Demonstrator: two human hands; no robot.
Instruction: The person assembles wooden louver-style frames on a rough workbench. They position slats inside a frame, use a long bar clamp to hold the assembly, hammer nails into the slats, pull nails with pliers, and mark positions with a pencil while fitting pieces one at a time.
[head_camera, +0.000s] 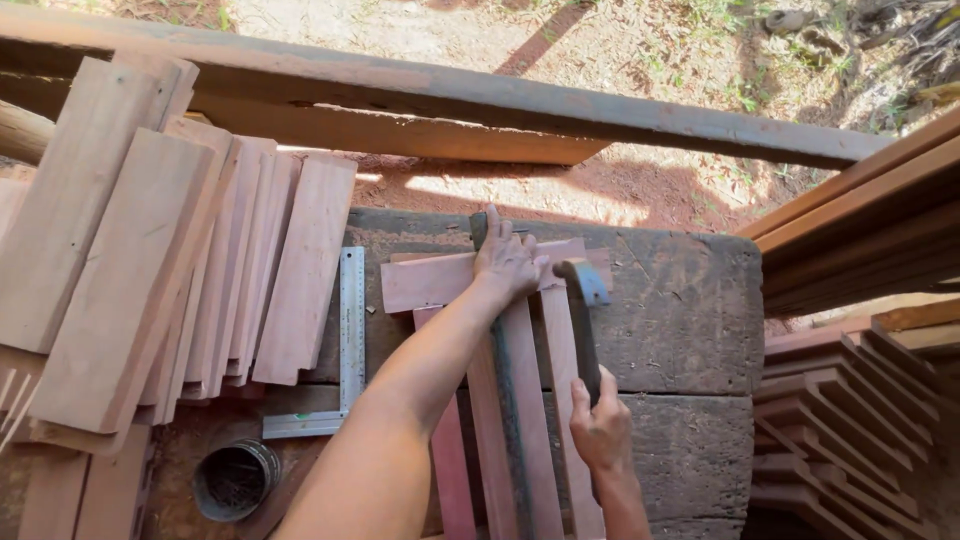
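The left hand (508, 260) presses flat on the far cross slat (430, 282); the right hand (600, 428) grips a hammer (583, 320). Best keep fingers clear and the slat square.

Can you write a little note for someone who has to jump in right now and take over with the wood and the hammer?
Left hand: flat on the crosswise slat, pressing it onto the long slats on the dark workbench.
Right hand: closed around the hammer handle, head raised near the slat's right end.
Nearby: steel square left of the slats, round tin of nails at the bench's front left, stacked boards leaning on the left.
Done: slats laid out, crosspiece on top.
Left: cannot tell whether any nails are driven; check before striking.
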